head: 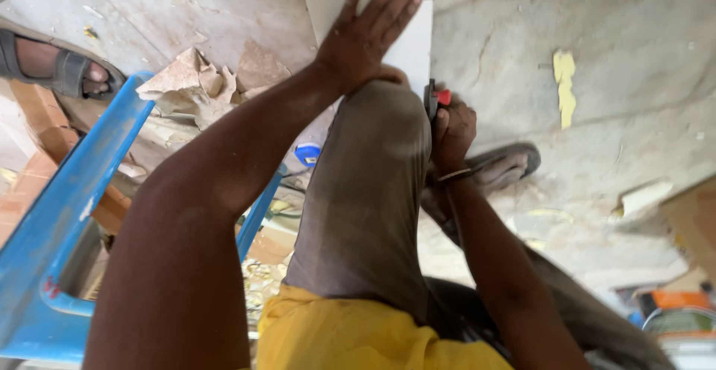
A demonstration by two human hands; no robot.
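My left hand [369, 30] lies flat with fingers spread on a white tile [409, 45] that rests across my raised knee [380, 116]. Just right of the knee, my right hand [453, 127] is closed around a small tool with a red and black tip [438, 98], held at the tile's lower right edge. A thin band circles my right wrist. My trouser leg hides the tile's lower part.
A blue plastic frame [71, 213] stands at the left. Crumpled brown paper [201, 79] lies on the dusty concrete floor [619, 49]. Another person's sandalled foot [63, 68] is at the far left. My own sandal [501, 167] sits behind my right hand.
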